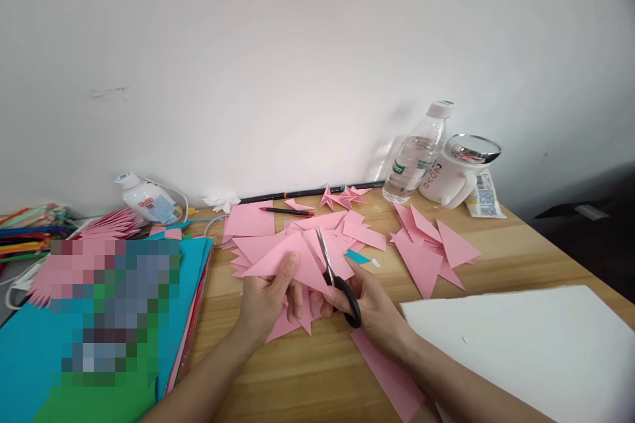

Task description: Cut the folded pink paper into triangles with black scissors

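My left hand (pixel 265 301) pinches a folded pink paper triangle (pixel 285 261) held just above the wooden table (pixel 520 254). My right hand (pixel 370 307) grips black-handled scissors (pixel 337 281), whose blades point up and away into the right side of the pink triangle. More pink paper pieces (pixel 317 228) lie spread on the table right behind both hands. A pink strip (pixel 389 373) lies under my right forearm.
A stack of pink triangles (pixel 429 244) lies to the right, a white foam sheet (pixel 526 344) at front right. Coloured paper sheets (pixel 30 357) lie at left. A water bottle (pixel 414 155), white mug (pixel 454 172), glue bottle (pixel 146 201) and red pencil (pixel 285 211) stand near the wall.
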